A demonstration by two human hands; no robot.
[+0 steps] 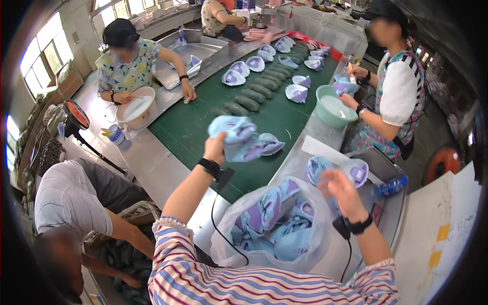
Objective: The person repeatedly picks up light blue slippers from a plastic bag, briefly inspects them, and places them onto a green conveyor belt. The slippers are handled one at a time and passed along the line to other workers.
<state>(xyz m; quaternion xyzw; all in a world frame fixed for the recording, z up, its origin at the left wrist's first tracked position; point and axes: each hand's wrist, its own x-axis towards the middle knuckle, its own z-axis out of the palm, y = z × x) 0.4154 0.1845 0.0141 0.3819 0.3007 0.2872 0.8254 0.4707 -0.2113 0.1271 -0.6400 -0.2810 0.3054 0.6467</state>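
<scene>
Above the near end of the green conveyor belt, my left hand is closed on light blue and purple shoe uppers. They look like a small bunch; how many is hard to tell. My right hand is raised with fingers apart and nothing in it, a little blurred. It is over the right side of a clear plastic bag filled with more blue and purple uppers. Just beyond that hand, a blue upper and a purple-lined one lie on the metal table.
Dark green shoe lasts run down the belt between pale uppers. Workers sit either side, by a beige basin and a green basin. A person bends over a crate at lower left. A blue bottle lies at right.
</scene>
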